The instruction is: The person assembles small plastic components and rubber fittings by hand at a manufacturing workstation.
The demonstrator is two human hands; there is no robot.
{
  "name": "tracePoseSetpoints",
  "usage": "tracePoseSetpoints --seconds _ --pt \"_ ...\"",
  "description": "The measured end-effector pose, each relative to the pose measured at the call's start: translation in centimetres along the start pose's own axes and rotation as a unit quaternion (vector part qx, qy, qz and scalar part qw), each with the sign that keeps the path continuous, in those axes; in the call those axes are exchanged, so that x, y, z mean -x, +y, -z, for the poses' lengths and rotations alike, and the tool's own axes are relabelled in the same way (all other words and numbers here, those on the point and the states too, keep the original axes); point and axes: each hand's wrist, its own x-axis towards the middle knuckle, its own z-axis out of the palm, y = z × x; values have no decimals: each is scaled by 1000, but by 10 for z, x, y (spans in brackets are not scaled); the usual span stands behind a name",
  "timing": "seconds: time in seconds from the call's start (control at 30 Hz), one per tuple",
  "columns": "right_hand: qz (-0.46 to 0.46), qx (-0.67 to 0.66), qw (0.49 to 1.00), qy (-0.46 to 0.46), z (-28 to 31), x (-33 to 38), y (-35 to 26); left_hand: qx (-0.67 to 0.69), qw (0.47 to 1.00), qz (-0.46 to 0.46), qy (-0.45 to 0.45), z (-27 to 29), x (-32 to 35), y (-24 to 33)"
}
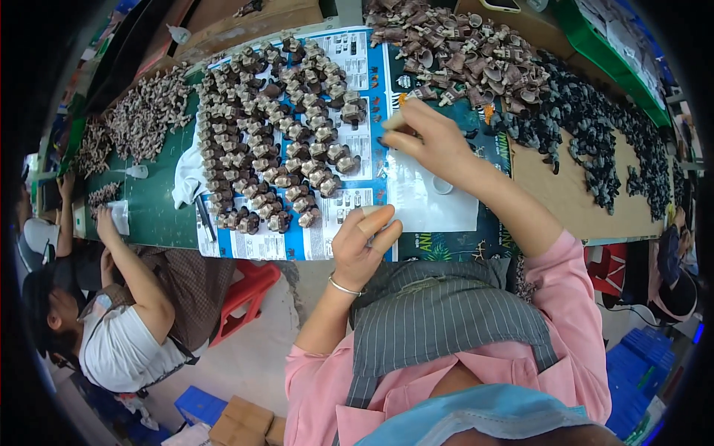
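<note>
Closed in a pinch, the right hand point(431, 143) holds a small dark piece point(381, 140) near the white sheet's point(428, 208) upper left corner; whether the curled left hand point(358, 249) grips anything, I cannot tell. Brown figures point(322, 181) crowd leftward, brown parts point(476, 63) heap beyond, dark parts point(599, 160) lie right.

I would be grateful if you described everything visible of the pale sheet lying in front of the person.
The pale sheet is whitish, roughly rectangular and looks thin and smooth, though whether it is paper or plastic is unclear. It lies flat on the dark green printed covering, near the table's front edge. A small round, pale thing sits on it. The right hand and its forearm hide part of it; the left hand is by its lower left corner, contact unclear.
</note>
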Motion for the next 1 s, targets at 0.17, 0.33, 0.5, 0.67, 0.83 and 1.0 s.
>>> tracePoseSetpoints --seconds 0.17,0.33,0.5,0.67,0.83,1.0 --pt "80 6 995 63 -27 -28 12 -14 999 29 -28 -2 -3 8" --pt "88 -1 993 79 -34 -29 13 -54 993 83 -62 -2 -6 4" --pt "67 60 993 76 7 6 12 -35 990 122 -63 0 -19 -6" --pt "71 204 974 68 77 61 42 -141 985 -15 -100 -40 -92 11" --pt "112 269 956 29 79 77 51 -225 970 -77 -59 -80 -159 -26" --pt "-32 113 993 0 84 87 43 -275 950 -37 -143 -88 -165 -47"
